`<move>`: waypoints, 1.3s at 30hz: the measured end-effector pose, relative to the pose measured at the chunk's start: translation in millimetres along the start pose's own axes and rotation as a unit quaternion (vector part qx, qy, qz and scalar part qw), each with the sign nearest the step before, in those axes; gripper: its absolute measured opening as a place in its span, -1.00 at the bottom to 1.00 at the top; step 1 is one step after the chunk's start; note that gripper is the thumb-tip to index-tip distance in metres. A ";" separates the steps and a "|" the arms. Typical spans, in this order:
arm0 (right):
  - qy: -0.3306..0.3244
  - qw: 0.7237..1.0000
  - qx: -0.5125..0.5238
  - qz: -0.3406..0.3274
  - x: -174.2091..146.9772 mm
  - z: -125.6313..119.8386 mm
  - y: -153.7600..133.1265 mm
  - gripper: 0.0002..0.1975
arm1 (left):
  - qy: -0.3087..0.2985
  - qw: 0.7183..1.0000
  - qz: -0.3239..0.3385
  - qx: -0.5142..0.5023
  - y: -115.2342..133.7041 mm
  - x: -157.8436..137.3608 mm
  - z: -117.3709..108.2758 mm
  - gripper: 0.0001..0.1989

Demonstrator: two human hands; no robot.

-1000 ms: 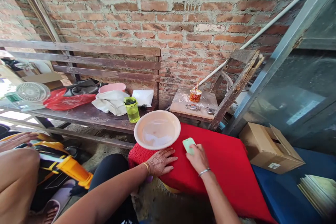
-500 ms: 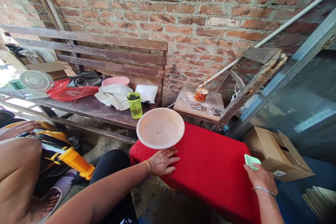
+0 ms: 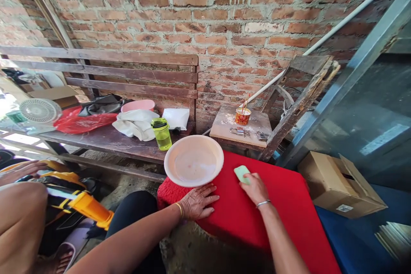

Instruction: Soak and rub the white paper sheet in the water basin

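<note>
A red cloth [image 3: 276,214] covers the low surface in front of me. My left hand [image 3: 199,202] lies flat on it with fingers spread, just below the rim of a pale pink basin [image 3: 194,160]. The basin sits at the cloth's far left end and seems to hold some clear water. In my right hand [image 3: 255,187] is a light green bar [image 3: 241,174], which looks like soap. That hand is over the middle of the cloth, right of the basin; whether the bar presses on the cloth I cannot tell.
Behind, a wooden bench [image 3: 135,147] bears a green water bottle [image 3: 161,134], white cloth [image 3: 136,124] and red bag [image 3: 85,120]. A paper cup [image 3: 242,117] and padlocks [image 3: 238,131] rest on a chair [image 3: 221,128]. A cardboard box [image 3: 337,184] stands right; another person's knee [image 3: 22,205] is left.
My right hand has carried the green bar leftward from the cloth's right edge to its middle. My left hand stays by the basin. The view has shifted slightly.
</note>
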State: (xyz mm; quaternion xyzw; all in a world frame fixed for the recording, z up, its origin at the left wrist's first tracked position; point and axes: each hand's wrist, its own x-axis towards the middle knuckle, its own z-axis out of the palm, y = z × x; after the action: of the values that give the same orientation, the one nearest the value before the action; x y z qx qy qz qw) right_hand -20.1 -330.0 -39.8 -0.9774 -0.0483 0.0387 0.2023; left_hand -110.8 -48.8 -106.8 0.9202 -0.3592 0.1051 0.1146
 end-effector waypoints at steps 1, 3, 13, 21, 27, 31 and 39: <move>0.004 1.000 -0.009 0.029 -2.7 -12.8 23.6 -0.64 | -0.001 1.000 0.000 -0.002 0.6 0.3 -0.2 -0.50; 0.014 0.993 -0.036 0.112 -10.0 -42.8 74.1 -0.57 | -0.004 1.000 -0.002 -0.004 2.0 1.1 -0.7 -0.50; 0.047 0.990 -0.067 0.113 15.9 -41.2 39.6 -0.55 | -0.019 1.000 -0.017 -0.010 5.6 0.8 -3.2 -0.50; -0.003 0.998 -0.030 -0.047 75.9 14.3 -49.7 -0.66 | -0.024 1.000 -0.009 -0.001 2.4 -2.8 -3.7 -0.51; 0.009 0.990 -0.080 0.115 70.6 -53.2 75.6 -0.56 | -0.015 1.000 -0.008 -0.012 1.7 -3.1 -2.1 -0.52; 0.033 0.960 -0.095 0.263 30.2 -97.0 164.0 -0.46 | -0.003 1.000 -0.005 -0.012 1.2 -2.4 -3.2 -0.53; 0.093 0.959 -0.009 0.268 -64.0 -74.4 174.6 -0.42 | -0.001 1.000 -0.004 -0.009 0.6 1.2 -3.8 -0.54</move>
State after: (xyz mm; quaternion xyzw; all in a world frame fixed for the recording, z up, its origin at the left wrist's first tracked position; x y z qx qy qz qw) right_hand -62.7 -525.7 -37.8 -0.9554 0.2346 -0.0001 0.1792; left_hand -110.8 -48.9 -102.8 0.9205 -0.3567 0.1006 0.1235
